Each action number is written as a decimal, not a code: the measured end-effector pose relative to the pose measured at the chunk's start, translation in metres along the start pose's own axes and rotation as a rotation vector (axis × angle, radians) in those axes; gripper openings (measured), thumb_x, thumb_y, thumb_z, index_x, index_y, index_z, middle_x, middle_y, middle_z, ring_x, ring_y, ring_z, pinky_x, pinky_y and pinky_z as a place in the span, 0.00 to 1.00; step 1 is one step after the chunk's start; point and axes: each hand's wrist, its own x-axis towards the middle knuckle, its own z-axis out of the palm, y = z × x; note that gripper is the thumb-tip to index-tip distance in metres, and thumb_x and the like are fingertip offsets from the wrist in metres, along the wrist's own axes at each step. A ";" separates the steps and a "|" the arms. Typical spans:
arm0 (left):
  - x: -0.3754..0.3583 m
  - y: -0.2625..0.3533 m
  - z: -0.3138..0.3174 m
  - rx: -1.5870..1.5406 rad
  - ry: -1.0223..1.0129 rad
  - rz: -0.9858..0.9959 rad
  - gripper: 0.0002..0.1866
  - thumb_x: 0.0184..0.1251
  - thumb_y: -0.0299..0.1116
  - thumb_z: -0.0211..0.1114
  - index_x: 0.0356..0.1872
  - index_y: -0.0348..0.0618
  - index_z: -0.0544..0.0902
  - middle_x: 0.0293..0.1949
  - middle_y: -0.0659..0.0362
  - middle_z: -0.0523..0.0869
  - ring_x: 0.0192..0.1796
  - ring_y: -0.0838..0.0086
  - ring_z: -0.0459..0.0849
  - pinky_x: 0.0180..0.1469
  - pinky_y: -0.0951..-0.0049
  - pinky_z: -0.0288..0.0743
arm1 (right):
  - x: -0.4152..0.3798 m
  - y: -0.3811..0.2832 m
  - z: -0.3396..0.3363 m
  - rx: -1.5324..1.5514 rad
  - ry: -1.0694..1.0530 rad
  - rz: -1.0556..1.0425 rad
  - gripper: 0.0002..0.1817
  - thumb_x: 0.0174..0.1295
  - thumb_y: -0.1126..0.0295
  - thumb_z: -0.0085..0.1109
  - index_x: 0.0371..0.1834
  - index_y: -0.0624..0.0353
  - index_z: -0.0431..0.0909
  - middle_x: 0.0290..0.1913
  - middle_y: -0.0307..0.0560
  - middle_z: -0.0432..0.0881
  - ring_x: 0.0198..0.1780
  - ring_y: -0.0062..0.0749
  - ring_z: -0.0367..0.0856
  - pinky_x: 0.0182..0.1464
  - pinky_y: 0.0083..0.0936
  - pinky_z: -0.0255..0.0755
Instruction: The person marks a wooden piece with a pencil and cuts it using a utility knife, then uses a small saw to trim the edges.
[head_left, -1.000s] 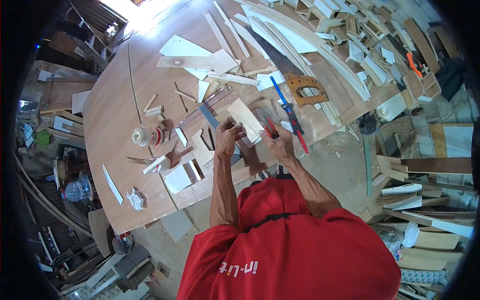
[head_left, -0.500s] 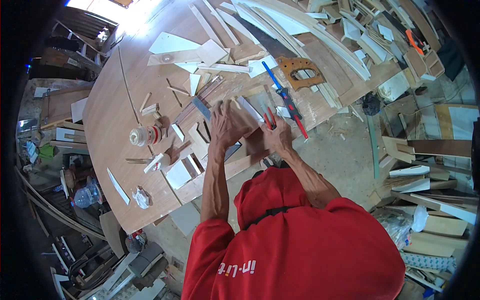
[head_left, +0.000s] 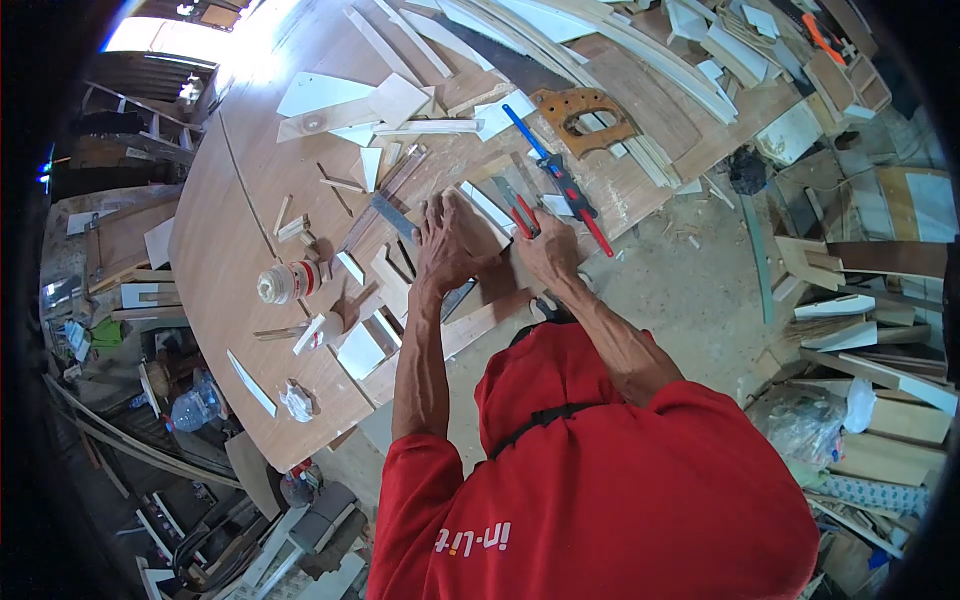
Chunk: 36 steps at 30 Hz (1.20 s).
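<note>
My left hand (head_left: 446,250) lies with its fingers stretched and spread over pieces on the wooden worktop, beside a board with a white edge (head_left: 487,208). A grey metal strip (head_left: 391,214) is near its fingertips. My right hand (head_left: 548,248) is closed around a red-and-black-handled tool (head_left: 525,216). Its flat grey blade points away, next to the white-edged board; blur hides whether it has teeth. Just right of it lies a blue and red tool (head_left: 568,188) with a black middle. Farther back is a handsaw with a brown wooden handle (head_left: 585,121).
Offcuts and long strips (head_left: 640,75) crowd the back right of the worktop (head_left: 225,300). On its left side stand a jar (head_left: 287,282), a white bottle (head_left: 318,333) and crumpled white material (head_left: 297,400). Wood pieces are stacked right of the floor (head_left: 700,290).
The view has shifted slightly. My right hand and the red-handled tool have moved a little left, and the blade shows more clearly. My left hand stays spread beside the white-edged board.
</note>
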 end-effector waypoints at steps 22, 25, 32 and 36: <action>-0.001 0.004 0.002 0.033 0.013 -0.001 0.70 0.27 0.56 0.82 0.74 0.36 0.51 0.74 0.44 0.50 0.77 0.46 0.45 0.72 0.37 0.45 | -0.002 -0.006 -0.005 0.021 -0.023 0.018 0.13 0.56 0.63 0.65 0.37 0.61 0.78 0.34 0.58 0.84 0.38 0.55 0.84 0.40 0.43 0.76; -0.002 0.004 0.002 0.030 0.021 0.000 0.70 0.28 0.57 0.82 0.74 0.37 0.51 0.74 0.44 0.51 0.77 0.47 0.46 0.72 0.37 0.45 | -0.002 -0.008 -0.007 0.001 -0.039 0.012 0.13 0.56 0.63 0.64 0.37 0.61 0.78 0.34 0.57 0.84 0.38 0.54 0.84 0.40 0.43 0.76; -0.002 0.011 -0.003 0.047 -0.008 -0.032 0.71 0.28 0.57 0.83 0.74 0.34 0.50 0.75 0.40 0.49 0.78 0.46 0.44 0.76 0.49 0.41 | -0.002 -0.009 -0.007 -0.008 -0.048 0.029 0.13 0.56 0.63 0.64 0.38 0.61 0.78 0.34 0.58 0.84 0.39 0.55 0.84 0.41 0.44 0.75; -0.002 0.006 0.002 0.034 0.026 -0.002 0.69 0.29 0.58 0.81 0.74 0.37 0.51 0.74 0.43 0.51 0.77 0.45 0.44 0.72 0.38 0.44 | -0.001 -0.007 -0.006 -0.019 -0.030 0.024 0.15 0.56 0.60 0.63 0.39 0.61 0.77 0.33 0.58 0.83 0.38 0.56 0.84 0.42 0.44 0.75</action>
